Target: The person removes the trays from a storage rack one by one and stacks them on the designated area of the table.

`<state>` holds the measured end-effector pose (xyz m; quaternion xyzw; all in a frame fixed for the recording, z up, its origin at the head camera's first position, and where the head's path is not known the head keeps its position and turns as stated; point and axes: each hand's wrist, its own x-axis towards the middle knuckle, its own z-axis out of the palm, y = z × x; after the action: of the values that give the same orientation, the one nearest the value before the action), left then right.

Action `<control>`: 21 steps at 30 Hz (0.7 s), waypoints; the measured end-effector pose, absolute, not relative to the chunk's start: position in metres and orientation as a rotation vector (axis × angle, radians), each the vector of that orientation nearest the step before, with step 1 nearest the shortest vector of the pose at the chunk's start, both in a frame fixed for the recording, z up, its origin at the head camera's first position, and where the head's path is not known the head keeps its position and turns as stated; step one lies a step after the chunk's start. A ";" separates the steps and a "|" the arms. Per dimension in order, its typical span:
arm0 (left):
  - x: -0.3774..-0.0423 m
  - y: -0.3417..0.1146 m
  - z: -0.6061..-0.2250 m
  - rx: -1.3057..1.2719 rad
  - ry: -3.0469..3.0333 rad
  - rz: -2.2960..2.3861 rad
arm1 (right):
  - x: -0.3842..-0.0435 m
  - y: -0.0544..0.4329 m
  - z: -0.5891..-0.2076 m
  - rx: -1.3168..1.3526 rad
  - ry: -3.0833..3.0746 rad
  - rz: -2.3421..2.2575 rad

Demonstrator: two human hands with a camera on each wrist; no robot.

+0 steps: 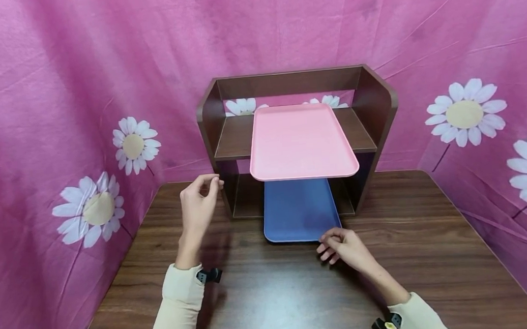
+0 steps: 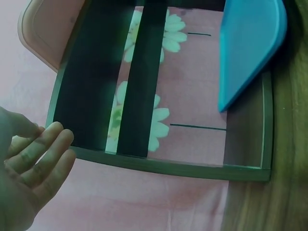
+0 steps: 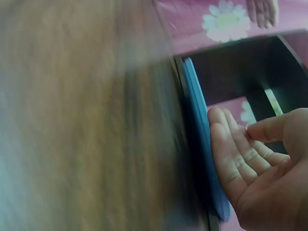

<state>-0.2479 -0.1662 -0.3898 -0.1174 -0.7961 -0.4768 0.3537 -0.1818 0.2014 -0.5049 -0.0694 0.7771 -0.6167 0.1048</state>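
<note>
Loose fingers, thumbs drawn close, holding nothing.
The right hand (image 1: pixel 345 249), lower right of centre, is by the blue tray (image 1: pixel 298 210); the left hand (image 1: pixel 197 205), left of centre, beside the rack (image 1: pixel 285 84), which seemingly bears that centred tray and, higher, the pink tray (image 1: pixel 300 141), both jutting frontward.

The dark brown shelf unit (image 1: pixel 290 82) stands upright, with two levels. On its upper level lies a pink tray (image 1: pixel 300 141) — rectangular, low-rimmed, round-cornered — face up, its near end jutting past the unit's front. A similarly shaped blue tray (image 1: pixel 301 210) lies at the unit's lower level, also face up and projecting from its front.
</note>
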 end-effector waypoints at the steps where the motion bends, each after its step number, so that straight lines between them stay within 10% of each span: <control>1: -0.249 -0.166 -0.388 -0.293 -2.058 -1.244 | -0.181 0.199 -0.506 -0.207 2.274 -1.827; 21: -0.271 -0.166 -0.370 -0.165 -2.027 -1.618 | -0.168 0.170 -0.516 0.086 1.852 -2.046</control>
<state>-0.2709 -0.1657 -0.3697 -0.0612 -0.7515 -0.5997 0.2682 -0.1682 0.1701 -0.5158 0.0307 0.6587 -0.7276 0.1891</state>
